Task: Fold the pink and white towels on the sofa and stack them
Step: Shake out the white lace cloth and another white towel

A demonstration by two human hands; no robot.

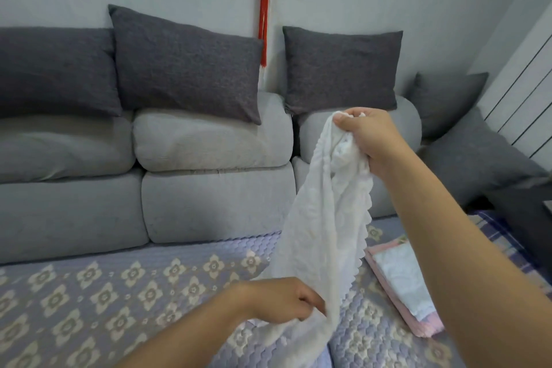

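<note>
My right hand (369,136) grips a bunched corner of the white towel (324,236) at its top, thumb and curled fingers closed round the cloth, held up in front of the sofa's back; my left hand (283,300), lower and nearer to me, has its fingers curled into the towel's lower part, pinching the fabric just above the seat; the towel hangs stretched between the two grips, slanting from upper right to lower left, its scalloped edge running down the right side and its bottom end trailing onto the seat cover (125,287), a lilac quilted cover with pale flower motifs; just to the right of the hanging towel, partly hidden behind my right forearm, a folded stack (401,284) lies flat on the same cover, a folded white towel on top of a folded pink one whose edge shows along the left and near sides; beyond, I see the grey sofa (215,203) with its rounded back cushions, three dark grey pillows (185,66) propped along the top and two more dark pillows leaning at the right end; a red tassel ornament (265,9) hangs on the pale wall between the two middle pillows; a white ribbed panel (525,92) stands at the far right edge; a strip of checked fabric (495,233) shows beside the stack.
</note>
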